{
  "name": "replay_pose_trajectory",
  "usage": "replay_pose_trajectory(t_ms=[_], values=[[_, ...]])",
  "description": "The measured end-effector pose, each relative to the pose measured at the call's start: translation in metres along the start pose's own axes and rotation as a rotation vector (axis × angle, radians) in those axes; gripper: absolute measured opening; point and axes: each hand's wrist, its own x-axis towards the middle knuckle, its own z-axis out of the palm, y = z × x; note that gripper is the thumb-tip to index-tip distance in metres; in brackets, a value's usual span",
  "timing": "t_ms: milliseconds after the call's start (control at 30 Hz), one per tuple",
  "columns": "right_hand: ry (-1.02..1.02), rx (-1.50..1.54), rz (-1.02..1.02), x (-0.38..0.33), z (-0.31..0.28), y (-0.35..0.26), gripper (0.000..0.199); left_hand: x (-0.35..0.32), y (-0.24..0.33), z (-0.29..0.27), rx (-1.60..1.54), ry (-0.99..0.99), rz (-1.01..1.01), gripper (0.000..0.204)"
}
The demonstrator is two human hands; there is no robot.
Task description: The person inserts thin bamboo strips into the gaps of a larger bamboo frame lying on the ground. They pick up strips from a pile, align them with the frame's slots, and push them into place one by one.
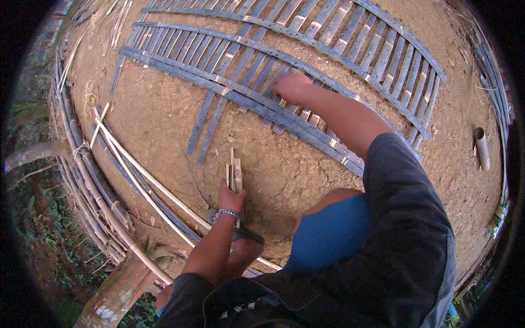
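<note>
My left hand [232, 198], with a bracelet at the wrist, is closed round a small bundle of short pale split-bamboo sticks [237, 174] that point away from me. Out ahead, my right hand [293, 87] has its fingers curled onto a dark bamboo slat [279, 74] of the nearer lattice panel [240, 87]; its fingertips are partly hidden. This panel has long dark rails with many short slats laid across them on the ground. Two longer slats [209, 124] stick out of it toward me.
A second lattice panel [350, 38] lies beyond. At left are a bundle of bamboo poles [93, 180], pale strips [142, 188] and a tree trunk [117, 290]. A short bamboo tube [482, 148] stands at right, near more dark strips [492, 76]. Bare earth [164, 109] lies around the panels.
</note>
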Motion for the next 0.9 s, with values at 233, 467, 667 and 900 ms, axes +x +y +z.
replay_pose_trajectory(t_ms=[233,467,667,900], values=[[0.017,0.003,0.115,-0.012,-0.006,0.009,0.032,0.008,-0.008,-0.009,-0.163,0.054,0.092,0.063],[0.137,0.294,0.227,-0.040,-0.028,-0.048,0.043,0.031,-0.029,-0.014,-0.997,-0.373,-0.068,0.038],[0.150,1.032,0.261,-0.046,-0.003,-0.131,0.061,0.017,-0.002,-0.023,-1.261,-0.862,-0.168,0.037],[-0.117,1.014,0.083,-0.058,-0.035,-0.189,0.072,0.005,0.058,0.011,-1.180,-0.934,0.169,0.032]])
